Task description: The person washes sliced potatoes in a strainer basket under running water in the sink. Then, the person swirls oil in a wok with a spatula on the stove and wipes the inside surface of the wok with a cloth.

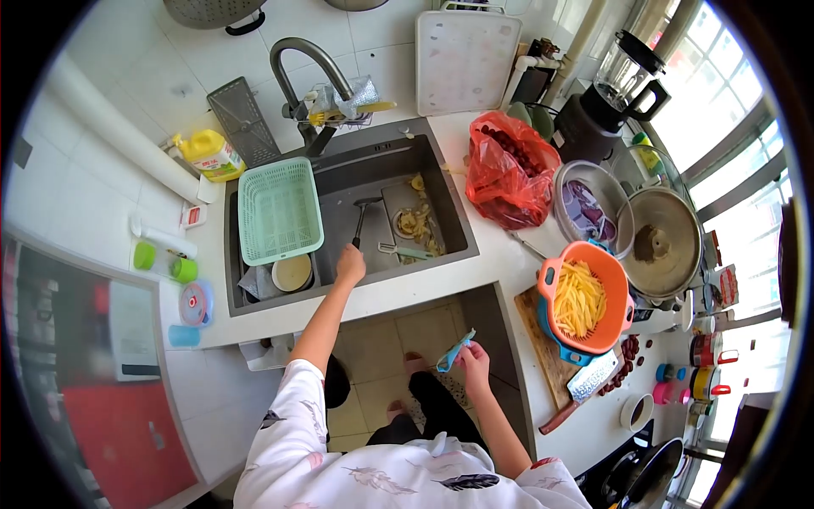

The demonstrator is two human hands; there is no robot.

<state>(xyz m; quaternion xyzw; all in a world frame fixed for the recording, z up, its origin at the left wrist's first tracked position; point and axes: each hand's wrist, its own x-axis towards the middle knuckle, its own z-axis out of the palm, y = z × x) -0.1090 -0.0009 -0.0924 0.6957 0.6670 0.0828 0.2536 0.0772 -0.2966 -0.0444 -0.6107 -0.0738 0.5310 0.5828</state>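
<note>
My left hand [350, 265] is closed around the handle of a slim black tool with a crosswise head [363, 219]; its exact kind is unclear. The tool reaches over the grey sink [339, 216]. Pinched in my right hand [475, 363], below the counter edge, is a small crumpled blue piece [454, 353], cloth or wrapper, I cannot tell which. A peeler with a pale green handle [411, 252] lies in the sink near yellowish peelings [415, 222]. At the sink's left side sits a mint-green basket [280, 212], with a round pale container [292, 273] below it.
On the right counter, an orange colander [615, 318] of yellow strips stands on a wooden board [536, 335] beside a cleaver [589, 379]. Behind are a red bag [509, 191], a clear bowl [568, 225], a metal pot [674, 263] and a blender [598, 119]. A faucet [301, 64] arches over the sink.
</note>
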